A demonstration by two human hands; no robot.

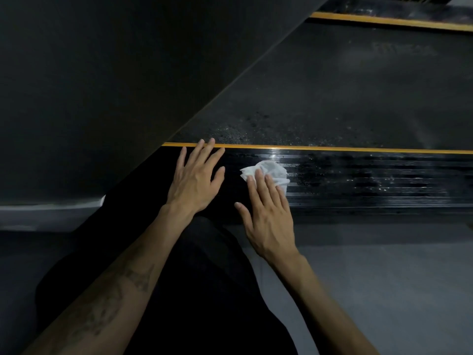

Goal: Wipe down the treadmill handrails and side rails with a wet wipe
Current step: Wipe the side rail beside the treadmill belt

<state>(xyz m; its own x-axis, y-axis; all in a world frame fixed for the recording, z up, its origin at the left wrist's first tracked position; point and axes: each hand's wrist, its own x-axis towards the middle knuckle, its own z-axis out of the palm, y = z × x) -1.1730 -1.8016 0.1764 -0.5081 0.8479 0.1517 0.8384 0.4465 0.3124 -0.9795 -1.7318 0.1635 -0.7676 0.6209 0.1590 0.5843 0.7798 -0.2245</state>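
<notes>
The treadmill's near side rail (371,180) is a black ribbed strip with an orange edge line, speckled with dust toward the right. A crumpled white wet wipe (271,171) lies on it. My right hand (268,213) presses the wipe down with straight fingers, palm facing the rail. My left hand (197,175) rests flat on the rail to the left of the wipe, fingers spread, fingertips reaching the orange line. The far side rail (399,11) with its own orange line shows at the top right. No handrail is in view.
The dark running belt (345,85) lies between the two rails, dusty near the orange line. A large dark slanted panel (89,85) covers the upper left. Grey floor (384,278) spreads at the lower right. My dark-clothed leg (204,290) fills the bottom centre.
</notes>
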